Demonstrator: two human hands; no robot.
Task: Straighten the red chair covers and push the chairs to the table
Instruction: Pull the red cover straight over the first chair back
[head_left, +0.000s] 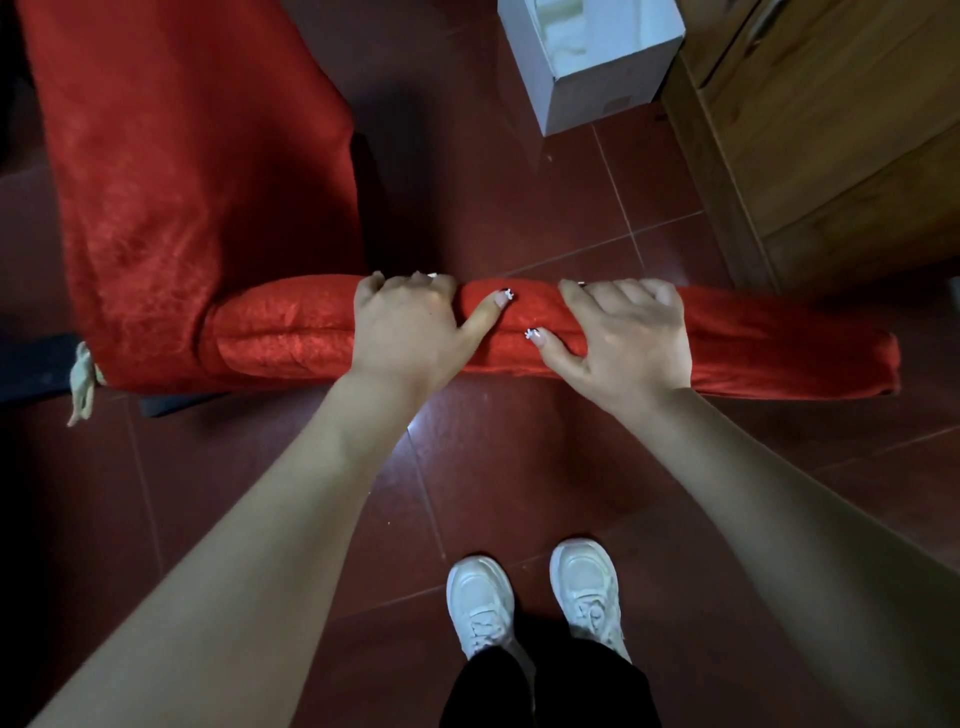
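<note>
As you stand behind the chair, your left hand and right hand curl over the top of its red chair cover, side by side near the middle, probably for an even push.

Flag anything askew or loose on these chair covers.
Two things. The red cover gripped by the left hand and right hand is creased and bunched between them, not smooth. On the second red cover to the left, a pale tie dangles loose at its lower corner, seemingly unfastened.
</note>
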